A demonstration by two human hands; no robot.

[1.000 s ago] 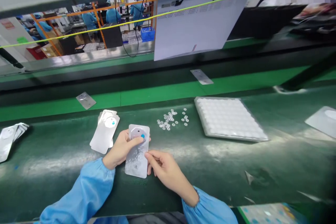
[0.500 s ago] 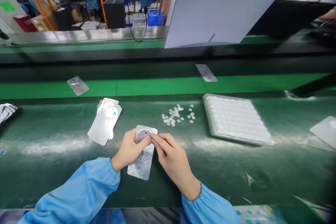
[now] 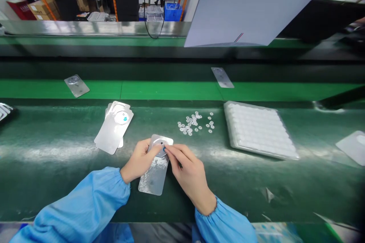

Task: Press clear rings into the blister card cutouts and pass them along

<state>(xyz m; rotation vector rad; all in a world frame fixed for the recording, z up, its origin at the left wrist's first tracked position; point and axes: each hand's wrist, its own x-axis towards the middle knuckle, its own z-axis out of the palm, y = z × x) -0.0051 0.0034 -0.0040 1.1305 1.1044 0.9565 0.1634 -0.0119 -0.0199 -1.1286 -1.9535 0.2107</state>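
My left hand [image 3: 140, 159] is closed on the left edge of a flat silver metal plate [image 3: 155, 178], its thumb near a round recess with a small dark hole. The plate lies slanted just above the green work surface. At the recess's right edge, my right hand [image 3: 188, 171] pinches a small blue piece [image 3: 164, 149] between thumb and forefinger; most of it is hidden by the fingertips. Left of my hands lies a stack of similar silver plates [image 3: 110, 134], the top one with a blue mark in its round recess. Small clear round discs [image 3: 189, 121] are scattered beyond my right hand.
A clear tray of white pieces [image 3: 261, 131] sits to the right. Two single plates, one left [image 3: 76, 86] and one right [image 3: 222, 78], lie on the bright green strip [image 3: 165, 91] behind. A pale panel [image 3: 236, 11] hangs above. Farther back are people in blue.
The blue piece now shows at my right fingertips, and my left thumb has drawn back slightly. Both plates on the green strip have shifted left. The view has moved a little.
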